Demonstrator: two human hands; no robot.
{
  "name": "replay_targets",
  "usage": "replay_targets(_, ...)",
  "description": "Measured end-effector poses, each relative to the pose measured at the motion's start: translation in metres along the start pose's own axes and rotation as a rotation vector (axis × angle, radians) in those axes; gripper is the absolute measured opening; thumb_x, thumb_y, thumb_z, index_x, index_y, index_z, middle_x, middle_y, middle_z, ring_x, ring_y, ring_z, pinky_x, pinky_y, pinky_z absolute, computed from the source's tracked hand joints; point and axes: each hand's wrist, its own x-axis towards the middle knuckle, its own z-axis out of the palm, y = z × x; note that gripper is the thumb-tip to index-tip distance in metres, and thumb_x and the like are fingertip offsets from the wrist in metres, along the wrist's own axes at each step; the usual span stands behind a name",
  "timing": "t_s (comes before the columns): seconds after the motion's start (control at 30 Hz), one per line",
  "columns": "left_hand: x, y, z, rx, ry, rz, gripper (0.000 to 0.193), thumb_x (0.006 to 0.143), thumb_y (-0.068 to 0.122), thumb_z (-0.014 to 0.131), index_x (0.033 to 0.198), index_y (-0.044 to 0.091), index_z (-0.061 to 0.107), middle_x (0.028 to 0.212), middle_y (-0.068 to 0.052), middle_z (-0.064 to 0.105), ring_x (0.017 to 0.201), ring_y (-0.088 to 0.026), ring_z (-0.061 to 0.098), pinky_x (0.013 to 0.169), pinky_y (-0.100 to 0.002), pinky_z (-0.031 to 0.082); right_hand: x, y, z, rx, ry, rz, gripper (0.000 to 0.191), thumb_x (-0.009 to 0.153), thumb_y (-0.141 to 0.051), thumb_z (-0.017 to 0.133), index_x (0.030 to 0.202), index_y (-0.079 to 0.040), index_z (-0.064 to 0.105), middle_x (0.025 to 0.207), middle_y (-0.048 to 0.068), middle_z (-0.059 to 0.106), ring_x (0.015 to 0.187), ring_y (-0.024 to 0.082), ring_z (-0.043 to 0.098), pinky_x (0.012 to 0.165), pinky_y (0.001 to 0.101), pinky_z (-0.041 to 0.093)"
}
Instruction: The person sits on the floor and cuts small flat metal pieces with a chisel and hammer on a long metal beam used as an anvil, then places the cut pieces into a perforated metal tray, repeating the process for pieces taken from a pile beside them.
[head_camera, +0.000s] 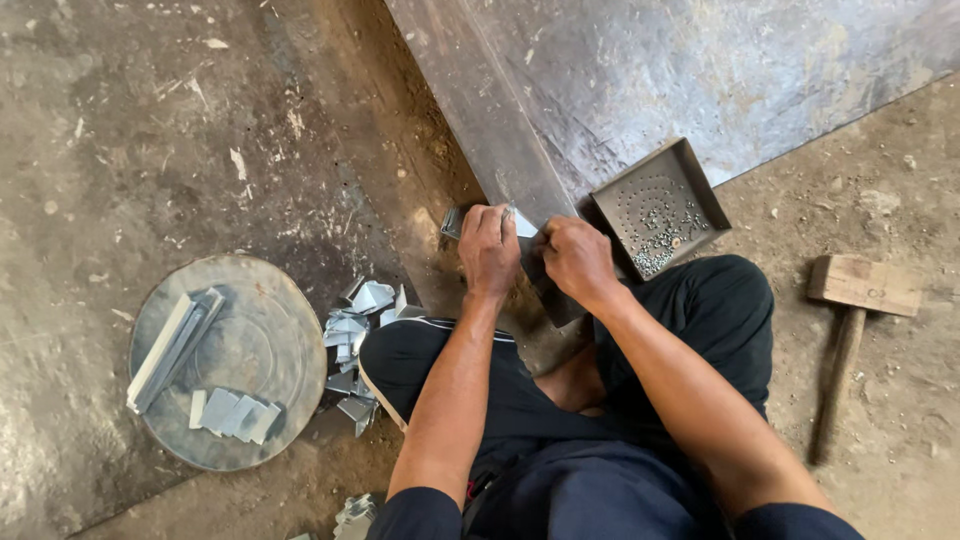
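I sit cross-legged on the ground. My left hand (488, 250) and my right hand (577, 258) grip one small bent piece of sheet metal (521, 225) between them, pressed against the end of a long dark steel bar (480, 110). The piece's left end sticks out past my left hand's fingers. A square metal tray (700, 185) with small rivets lies just right of my right hand.
A wooden mallet (850, 330) lies on the dirt at right. A round metal lid (270, 340) at left carries folded metal strips (172, 345) and flat pieces (232, 413). A pile of cut metal pieces (355, 335) sits by my left knee. A large steel sheet (720, 70) lies behind.
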Motion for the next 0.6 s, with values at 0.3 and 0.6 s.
replay_targets(0.3,-0.002,0.0,-0.007,-0.175,-0.055,0.019,0.015,0.092,0.005,0.07,0.107,0.004,0.068,0.097,-0.014,0.066,0.095,-0.036,0.066,0.084,-0.044,0.053,-0.034,0.007,-0.045,0.242,0.011,0.331,0.027,0.084,-0.016,0.085,0.094,-0.002,0.064,0.084,0.011,0.066,0.073,0.03,0.065,0.067,0.0377,0.053)
replay_targets(0.6,-0.006,0.002,-0.005,-0.207,-0.071,0.033,0.014,0.091,0.006,0.071,0.105,0.003,0.068,0.097,-0.014,0.066,0.095,-0.036,0.065,0.085,-0.045,0.053,-0.135,-0.008,-0.091,0.204,-0.391,0.497,0.034,0.091,-0.028,0.075,0.086,0.001,0.058,0.067,0.013,0.056,0.061,0.029,0.057,0.054,0.0425,0.043)
